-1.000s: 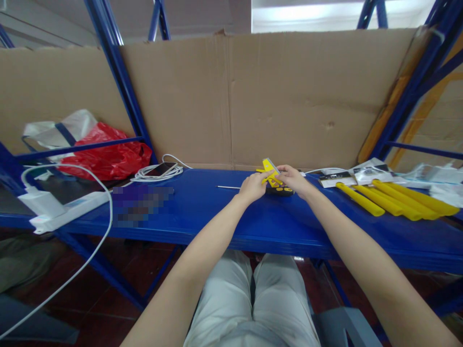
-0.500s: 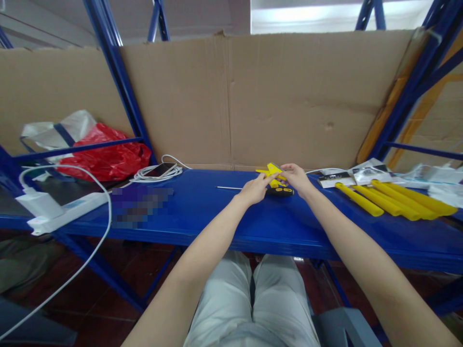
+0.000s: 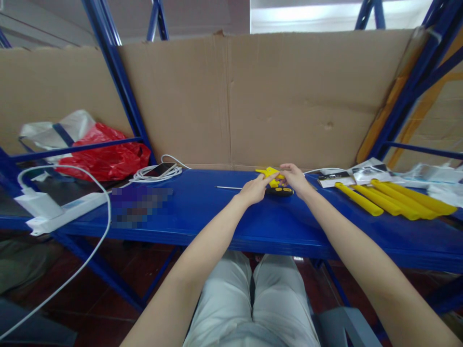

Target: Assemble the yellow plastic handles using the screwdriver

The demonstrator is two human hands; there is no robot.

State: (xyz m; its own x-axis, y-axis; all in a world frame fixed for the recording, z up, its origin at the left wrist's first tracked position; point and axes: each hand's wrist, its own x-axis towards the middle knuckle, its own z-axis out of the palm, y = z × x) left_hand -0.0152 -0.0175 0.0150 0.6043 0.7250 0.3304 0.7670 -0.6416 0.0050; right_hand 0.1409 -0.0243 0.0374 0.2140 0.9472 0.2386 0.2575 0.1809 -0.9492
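Observation:
Both my hands meet over a yellow plastic piece (image 3: 268,171) with a pointed end at its left, just above the blue tabletop. My left hand (image 3: 254,191) grips it from the left with its fingers pressed together. From the right, my right hand (image 3: 294,179) has its fingers bent round the same piece, whose right side they partly cover. Right below the hands lies a screwdriver (image 3: 284,192) with a black and yellow handle, its thin metal shaft pointing left behind my left hand.
Several yellow tubes (image 3: 401,200) lie at the right, with plastic packets (image 3: 336,178) behind them. To the left are a coiled white cable (image 3: 156,177) around a phone, a white power strip (image 3: 72,212) and a red bag (image 3: 108,153). Cardboard (image 3: 289,96) stands along the back.
The yellow piece has turned in my hands, and its upper arm with a grey strip beside it no longer shows. My hands have barely shifted.

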